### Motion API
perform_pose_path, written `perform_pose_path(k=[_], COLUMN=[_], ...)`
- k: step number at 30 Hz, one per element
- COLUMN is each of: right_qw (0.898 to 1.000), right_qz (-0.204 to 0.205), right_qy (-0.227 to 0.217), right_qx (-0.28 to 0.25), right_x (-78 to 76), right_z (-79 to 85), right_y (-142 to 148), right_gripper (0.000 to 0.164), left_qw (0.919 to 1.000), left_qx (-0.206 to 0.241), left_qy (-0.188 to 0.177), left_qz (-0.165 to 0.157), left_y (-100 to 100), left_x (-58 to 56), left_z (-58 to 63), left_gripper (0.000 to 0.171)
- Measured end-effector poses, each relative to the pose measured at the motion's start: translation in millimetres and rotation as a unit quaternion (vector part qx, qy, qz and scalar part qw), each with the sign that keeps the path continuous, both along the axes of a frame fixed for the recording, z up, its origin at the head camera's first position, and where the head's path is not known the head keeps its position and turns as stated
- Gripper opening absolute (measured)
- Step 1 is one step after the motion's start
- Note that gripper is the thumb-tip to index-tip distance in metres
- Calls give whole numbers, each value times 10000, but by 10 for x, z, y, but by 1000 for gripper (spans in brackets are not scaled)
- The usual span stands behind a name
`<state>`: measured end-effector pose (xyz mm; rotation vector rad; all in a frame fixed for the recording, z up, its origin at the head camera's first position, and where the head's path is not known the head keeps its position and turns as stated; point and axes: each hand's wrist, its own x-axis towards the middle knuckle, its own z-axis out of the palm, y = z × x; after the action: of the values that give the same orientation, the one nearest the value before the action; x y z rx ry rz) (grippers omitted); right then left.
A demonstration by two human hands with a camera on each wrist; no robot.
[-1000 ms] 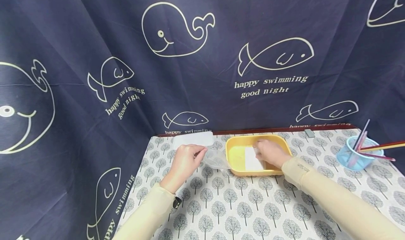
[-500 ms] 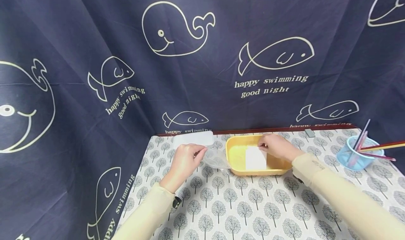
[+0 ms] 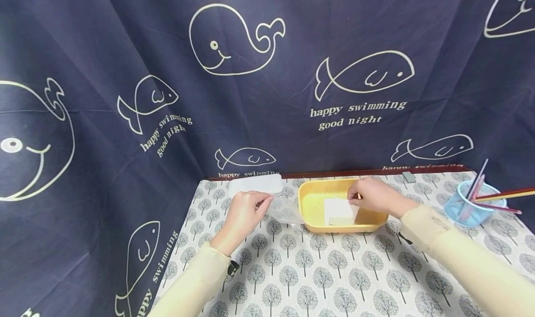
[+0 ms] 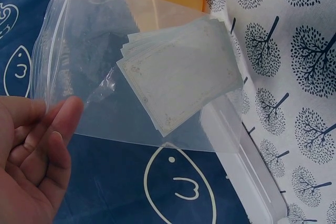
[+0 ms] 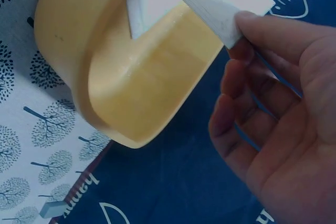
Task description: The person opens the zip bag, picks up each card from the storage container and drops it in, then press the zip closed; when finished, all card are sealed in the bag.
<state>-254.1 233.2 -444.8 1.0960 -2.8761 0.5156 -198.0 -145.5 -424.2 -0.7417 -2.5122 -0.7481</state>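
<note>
My left hand [image 3: 246,215] pinches the top corner of a clear zip bag [image 4: 89,40] between thumb and fingers. Inside the bag lies a fanned stack of pale square paper sheets [image 4: 181,74] with a fine printed border. Over the yellow tub [image 3: 311,210], my right hand [image 3: 376,194] grips a thick stack of white paper sheets [image 5: 210,3] by one corner, thumb on top. Another white paper piece [image 5: 149,6] lies in the tub beneath that stack. The bag hangs at the tub's left side.
Behind the left hand is a flat white box or lid [image 3: 261,183]. A blue mesh cup [image 3: 468,212] with pens and pencils stands at the right. A small grey block [image 3: 408,177] sits near the back edge, before a dark blue curtain [image 3: 292,75].
My right hand has come up from inside the tub and moved right, now with the white paper stack pinched at its corner. The left hand keeps its place with the bag.
</note>
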Motion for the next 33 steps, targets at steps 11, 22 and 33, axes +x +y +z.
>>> perform_pose_path(k=[11,22,33], right_qw=[9983,9689,9412], right_qz=[-153,-589,-29], right_qy=[429,1735,1926], right_qx=[-366,-1661,-2776], right_x=[146,377,608], right_z=[162,379,676], right_y=[-78,-310,-625], right_gripper=[16,18,20], left_qw=[10000,9999,9996], left_qx=[-61,-42,-111], left_qy=[58,154,241], left_qz=[24,39,43], left_y=[-16,-19,4], left_x=[13,2,3], left_z=[10,-6,26], left_gripper=[12,11,11])
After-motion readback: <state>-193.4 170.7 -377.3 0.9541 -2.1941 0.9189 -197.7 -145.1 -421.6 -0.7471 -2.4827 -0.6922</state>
